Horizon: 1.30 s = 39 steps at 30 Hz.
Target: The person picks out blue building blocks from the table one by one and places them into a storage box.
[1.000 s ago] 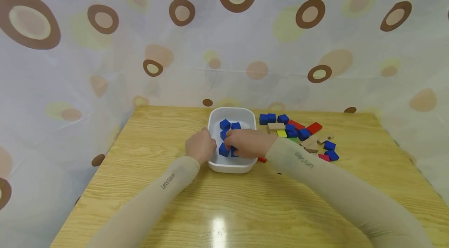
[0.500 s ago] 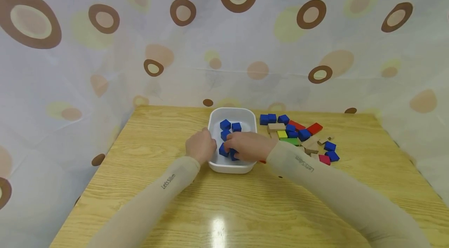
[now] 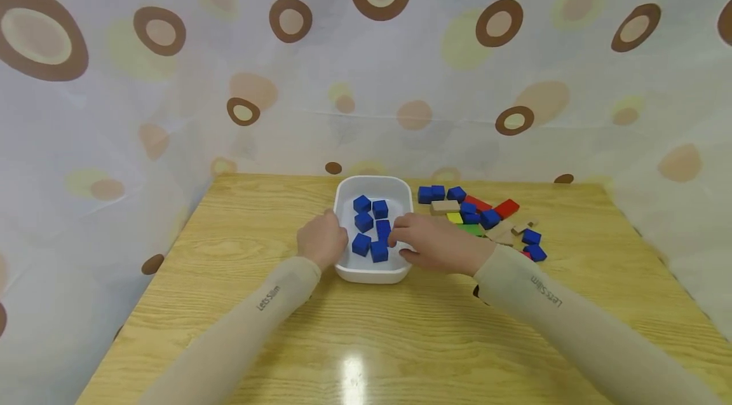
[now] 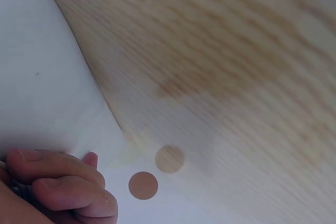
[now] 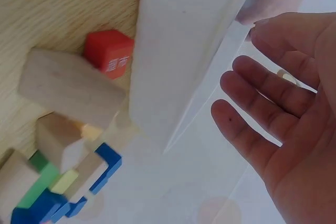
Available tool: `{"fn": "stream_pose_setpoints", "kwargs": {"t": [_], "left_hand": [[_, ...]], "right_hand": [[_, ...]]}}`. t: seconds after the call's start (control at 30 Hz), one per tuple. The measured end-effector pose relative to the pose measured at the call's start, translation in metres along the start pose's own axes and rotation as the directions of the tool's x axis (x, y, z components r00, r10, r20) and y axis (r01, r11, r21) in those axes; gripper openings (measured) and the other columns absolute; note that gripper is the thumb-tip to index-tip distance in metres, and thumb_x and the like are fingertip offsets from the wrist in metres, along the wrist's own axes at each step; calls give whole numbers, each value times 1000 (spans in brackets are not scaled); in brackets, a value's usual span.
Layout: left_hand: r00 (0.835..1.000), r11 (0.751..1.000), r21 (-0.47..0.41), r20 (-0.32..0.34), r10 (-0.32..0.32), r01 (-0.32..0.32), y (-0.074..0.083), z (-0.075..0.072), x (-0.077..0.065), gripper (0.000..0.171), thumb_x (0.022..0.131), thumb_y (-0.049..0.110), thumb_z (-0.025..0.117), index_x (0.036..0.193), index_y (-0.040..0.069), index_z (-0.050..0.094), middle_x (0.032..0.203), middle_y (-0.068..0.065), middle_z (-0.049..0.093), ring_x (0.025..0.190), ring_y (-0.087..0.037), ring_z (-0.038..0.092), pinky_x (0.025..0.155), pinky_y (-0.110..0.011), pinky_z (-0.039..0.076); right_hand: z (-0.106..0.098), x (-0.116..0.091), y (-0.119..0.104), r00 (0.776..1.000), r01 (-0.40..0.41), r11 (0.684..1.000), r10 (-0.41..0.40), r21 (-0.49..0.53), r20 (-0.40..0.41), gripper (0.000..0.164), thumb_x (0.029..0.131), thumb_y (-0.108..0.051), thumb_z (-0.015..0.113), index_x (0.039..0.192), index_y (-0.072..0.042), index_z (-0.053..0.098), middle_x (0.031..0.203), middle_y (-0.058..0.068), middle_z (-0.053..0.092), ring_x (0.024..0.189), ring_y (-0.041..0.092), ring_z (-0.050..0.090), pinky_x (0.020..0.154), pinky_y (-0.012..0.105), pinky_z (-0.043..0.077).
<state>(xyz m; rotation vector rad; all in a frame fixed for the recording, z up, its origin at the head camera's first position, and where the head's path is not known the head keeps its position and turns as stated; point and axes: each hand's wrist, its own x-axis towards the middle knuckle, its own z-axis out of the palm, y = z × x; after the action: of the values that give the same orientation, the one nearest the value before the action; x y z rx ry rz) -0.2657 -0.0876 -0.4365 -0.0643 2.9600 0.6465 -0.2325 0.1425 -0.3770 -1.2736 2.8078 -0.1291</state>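
A white plastic tub (image 3: 373, 276) stands on the wooden table with several blue cubes (image 3: 363, 222) lying inside it. My left hand (image 3: 322, 240) holds the tub's left rim, its fingers curled. In the left wrist view the left hand (image 4: 71, 192) shows folded fingers beside the tub's white wall. Over the right rim hangs my right hand (image 3: 437, 243), nearest the blue cubes on that side. The right wrist view shows the right hand (image 5: 310, 145) with fingers spread and nothing between them, next to the tub's outer wall (image 5: 173, 40).
Right of the tub lie loose blocks: blue cubes (image 3: 456, 194), red bars (image 3: 506, 208), a yellow block (image 3: 454, 218), a green block (image 3: 472, 229) and plain wooden blocks (image 3: 445, 206). A red cube (image 5: 108, 51) sits close to the tub. A patterned curtain (image 3: 366, 74) hangs behind the table.
My right hand has let go of a blue cube in the tub and drawn back to the right, over the rim. The left hand stays on the tub. The head view has shifted slightly.
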Motion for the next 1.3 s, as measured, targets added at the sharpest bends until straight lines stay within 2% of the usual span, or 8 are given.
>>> {"fn": "stream_pose_setpoints", "kwargs": {"t": [0.2, 0.37, 0.57, 0.73, 0.83, 1.07, 1.3], "left_hand": [[1000, 1000, 14, -7, 5, -5, -4, -1, 1, 34, 101, 25, 52, 121, -1, 58, 85, -6, 62, 73, -20, 61, 65, -32, 52], [1000, 1000, 11, 6, 8, -8, -4, -2, 0, 32, 100, 24, 52, 119, 0, 59, 84, -6, 62, 72, -20, 62, 64, -31, 52], [1000, 1000, 15, 9, 11, -11, -4, -3, 0, 34, 100, 24, 53, 122, -2, 57, 85, -7, 62, 73, -21, 61, 66, -32, 52], [1000, 1000, 18, 14, 12, -12, -3, -3, 0, 35, 100, 24, 52, 123, -2, 57, 86, -7, 62, 74, -21, 62, 66, -33, 52], [1000, 1000, 13, 15, 11, -11, -2, -2, 0, 36, 101, 24, 52, 124, -2, 56, 86, -7, 62, 74, -21, 62, 66, -32, 52], [1000, 1000, 3, 14, 16, -16, 0, 1, 0, 37, 101, 24, 52, 126, -3, 56, 85, -7, 62, 74, -21, 62, 66, -32, 53], [1000, 1000, -3, 17, 9, -9, -2, 0, 0, 37, 101, 25, 52, 125, -2, 56, 88, -8, 62, 75, -21, 62, 67, -32, 53]], "right_hand": [[2, -22, 10, 998, 17, 1000, -18, -27, -60, 16, 91, -18, 74, 106, -14, 73, 106, 2, 68, 94, 19, 61, 86, 36, 57], [3, -41, 17, 998, -10, 999, 7, -47, -65, 16, 92, -19, 73, 108, -17, 72, 100, -2, 65, 87, 13, 55, 78, 28, 56], [6, -65, 23, 995, -26, 999, 24, -18, -99, 8, 93, -20, 72, 100, -23, 70, 89, -12, 58, 78, 7, 50, 70, 23, 50], [16, -87, 29, 990, -102, 995, 99, -22, -99, 21, 89, -18, 76, 110, -20, 70, 105, -6, 67, 88, 11, 63, 76, 30, 57], [21, -101, 33, 983, -154, 987, 149, -40, -103, 22, 88, -18, 76, 109, -17, 70, 110, -1, 68, 92, 16, 67, 78, 35, 59], [29, -130, 48, 969, -200, 978, 188, -59, -161, 18, 87, -15, 77, 105, -15, 71, 109, 2, 67, 92, 17, 66, 78, 37, 58], [31, -154, 70, 952, -256, 966, 245, -39, -185, 25, 90, -13, 73, 115, -11, 69, 117, 5, 64, 102, 23, 62, 84, 42, 56]]}}
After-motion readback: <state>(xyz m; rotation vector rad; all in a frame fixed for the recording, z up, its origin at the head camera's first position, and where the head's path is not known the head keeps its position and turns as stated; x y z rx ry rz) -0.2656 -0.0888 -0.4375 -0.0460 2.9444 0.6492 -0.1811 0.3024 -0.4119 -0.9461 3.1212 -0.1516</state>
